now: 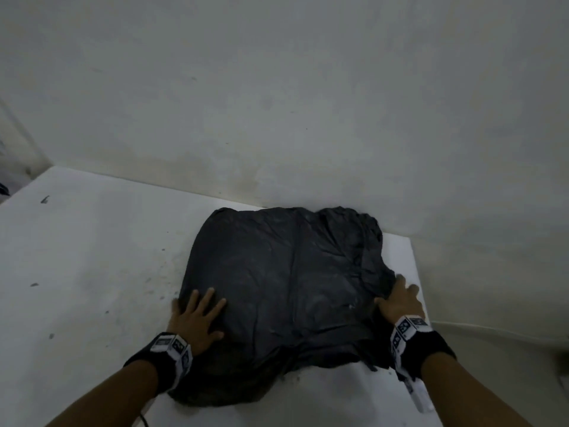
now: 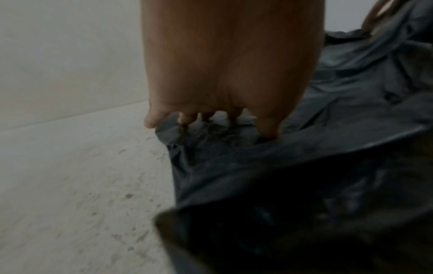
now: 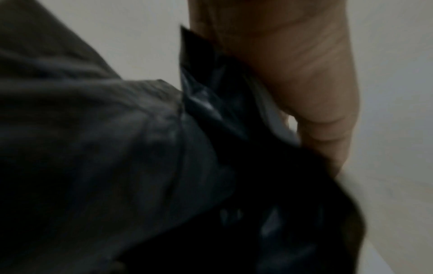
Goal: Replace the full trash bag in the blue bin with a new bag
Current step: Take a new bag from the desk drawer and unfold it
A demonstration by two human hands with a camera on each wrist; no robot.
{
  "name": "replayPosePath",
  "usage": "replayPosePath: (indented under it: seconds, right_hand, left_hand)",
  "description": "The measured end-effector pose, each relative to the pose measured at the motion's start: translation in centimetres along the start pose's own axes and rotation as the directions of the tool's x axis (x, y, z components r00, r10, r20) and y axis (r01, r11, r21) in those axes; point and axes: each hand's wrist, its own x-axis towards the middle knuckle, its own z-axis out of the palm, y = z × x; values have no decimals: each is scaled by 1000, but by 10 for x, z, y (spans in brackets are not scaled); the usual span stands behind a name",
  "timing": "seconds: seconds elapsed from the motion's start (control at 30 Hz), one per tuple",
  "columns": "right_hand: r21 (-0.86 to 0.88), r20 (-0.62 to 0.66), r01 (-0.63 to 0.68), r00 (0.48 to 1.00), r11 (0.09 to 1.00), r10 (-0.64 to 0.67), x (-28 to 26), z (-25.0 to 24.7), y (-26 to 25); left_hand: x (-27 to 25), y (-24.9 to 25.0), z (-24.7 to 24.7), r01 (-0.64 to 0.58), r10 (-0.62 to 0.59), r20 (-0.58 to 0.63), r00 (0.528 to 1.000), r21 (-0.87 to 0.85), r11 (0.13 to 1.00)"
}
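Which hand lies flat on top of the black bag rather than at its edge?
The left hand: fingers spread flat on the black bag. The right hand is at the bag's right edge.

A white table top is seen set against a pale plastered wall, its far edge meeting the wall. The surface is marked with dark specks and smudges, most thickly near its middle. The wall is stained and darkened just above the table. Dim, even light is cast over everything.
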Motion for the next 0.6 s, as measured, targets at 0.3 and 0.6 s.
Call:
replayPosePath:
  seconds: [0.3,0.6]
  right_hand:
    - [-175,379,506,826,844,-417,-40,70,-12]
    - [-242,351,587,795,773,-494,-112,112,-58]
  left_hand:
    - [6,9,2,-106,104,-24,994,-155,982]
    - [-16,0,10,179,-368,-258,893,-548,817]
